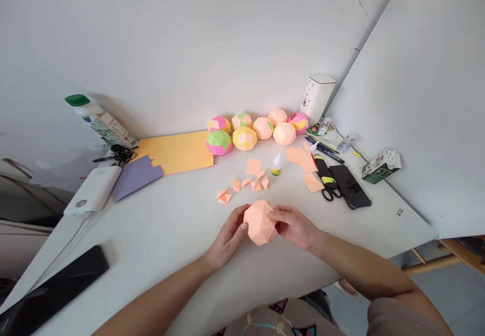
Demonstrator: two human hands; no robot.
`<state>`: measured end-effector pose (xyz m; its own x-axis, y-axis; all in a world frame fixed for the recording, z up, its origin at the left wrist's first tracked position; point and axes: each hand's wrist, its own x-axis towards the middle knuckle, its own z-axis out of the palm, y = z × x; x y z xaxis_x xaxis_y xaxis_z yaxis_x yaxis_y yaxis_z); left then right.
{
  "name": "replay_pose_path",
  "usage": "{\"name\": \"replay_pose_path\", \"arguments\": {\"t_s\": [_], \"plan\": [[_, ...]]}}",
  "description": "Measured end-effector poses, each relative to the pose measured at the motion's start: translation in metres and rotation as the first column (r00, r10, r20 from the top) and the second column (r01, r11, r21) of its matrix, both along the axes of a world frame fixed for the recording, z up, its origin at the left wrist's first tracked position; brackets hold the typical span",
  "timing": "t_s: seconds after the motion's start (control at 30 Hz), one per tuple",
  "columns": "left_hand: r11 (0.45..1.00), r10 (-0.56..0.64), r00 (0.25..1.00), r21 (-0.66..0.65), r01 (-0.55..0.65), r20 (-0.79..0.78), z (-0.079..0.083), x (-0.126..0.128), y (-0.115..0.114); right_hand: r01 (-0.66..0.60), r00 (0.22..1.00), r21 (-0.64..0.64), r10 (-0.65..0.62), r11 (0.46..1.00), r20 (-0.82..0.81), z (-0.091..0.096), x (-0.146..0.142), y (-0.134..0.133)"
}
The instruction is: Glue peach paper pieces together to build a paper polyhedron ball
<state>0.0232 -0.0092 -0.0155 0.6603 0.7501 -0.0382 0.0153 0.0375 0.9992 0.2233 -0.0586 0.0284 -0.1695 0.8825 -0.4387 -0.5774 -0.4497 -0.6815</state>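
Note:
A peach faceted paper ball (260, 223) is held between my two hands above the table's front part. My left hand (232, 233) grips its left side, thumb on the near face. On the right side my right hand (294, 226) pinches the ball's edge, thumb on top and the other fingers behind it, partly hidden. Beyond the ball lie several small folded peach paper pieces (256, 186). A peach paper square (253, 166) lies behind them, beside an upright small white glue bottle (277, 165) with a yellow-green label.
Several finished paper balls (244, 138) line the wall. To the right are peach paper sheets (302, 158), scissors (331, 190), pens (326, 149), a phone (349, 186) and a carton (381, 165). To the left lie orange card (178, 151), purple paper (138, 177) and a white device (93, 190).

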Motion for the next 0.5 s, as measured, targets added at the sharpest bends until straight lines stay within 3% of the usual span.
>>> {"name": "replay_pose_path", "arguments": {"t_s": [0.1,0.23,0.37,0.5], "plan": [[0.997,-0.037,0.998,0.063,0.035,0.045,-0.0009,-0.0006,-0.0001,0.005,1.000,0.025,-0.005,1.000,0.004,-0.0016,0.0006,-0.0005],[0.986,-0.029,0.997,0.163,0.016,0.076,-0.0038,-0.0015,0.0004,-0.011,0.996,0.149,-0.002,0.989,0.086,-0.0040,0.0004,-0.0024],[0.981,-0.026,0.996,0.192,0.009,0.085,-0.0044,-0.0004,0.0001,-0.049,0.955,0.318,-0.049,0.947,0.293,-0.0030,0.0000,-0.0052],[0.983,-0.002,0.999,0.181,-0.005,0.043,-0.0001,0.0015,-0.0004,-0.165,0.856,0.416,-0.080,0.894,0.511,0.0022,0.0002,-0.0087]]}}
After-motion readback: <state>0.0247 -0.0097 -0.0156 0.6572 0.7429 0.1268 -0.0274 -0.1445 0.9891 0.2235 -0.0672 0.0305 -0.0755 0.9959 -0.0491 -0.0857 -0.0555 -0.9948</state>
